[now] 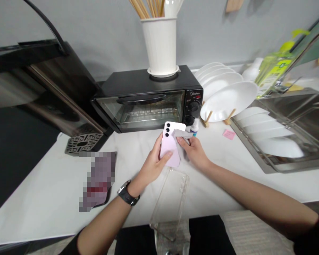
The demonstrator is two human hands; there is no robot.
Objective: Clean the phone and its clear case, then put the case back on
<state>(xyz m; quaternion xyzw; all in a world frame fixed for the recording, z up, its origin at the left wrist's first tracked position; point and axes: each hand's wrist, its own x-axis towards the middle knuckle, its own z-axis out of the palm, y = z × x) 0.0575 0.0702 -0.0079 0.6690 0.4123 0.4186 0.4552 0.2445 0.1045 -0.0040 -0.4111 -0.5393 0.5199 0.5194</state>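
Observation:
A pale lilac smartphone (171, 147), back side up with its camera lenses at the upper left, rests in my left hand (154, 161). The fingers wrap its left edge and the thumb lies across the back. Between the fingers of my right hand (195, 150) is a folded light grey cloth (182, 134), touching the phone's upper right back. Just behind that hand stands a small white spray bottle (194, 126) with a blue label. Below the phone, a clear phone case (170, 198) lies at the counter's front edge, partly sticking out over it.
A black toaster oven (149, 101) stands behind my hands, bearing a white utensil holder (161, 44). White plates (230, 99) fill a rack beside it. A sink (271, 141) is at right, a coffee machine (69, 95) at left. A pixelated flat object (99, 179) lies on the counter.

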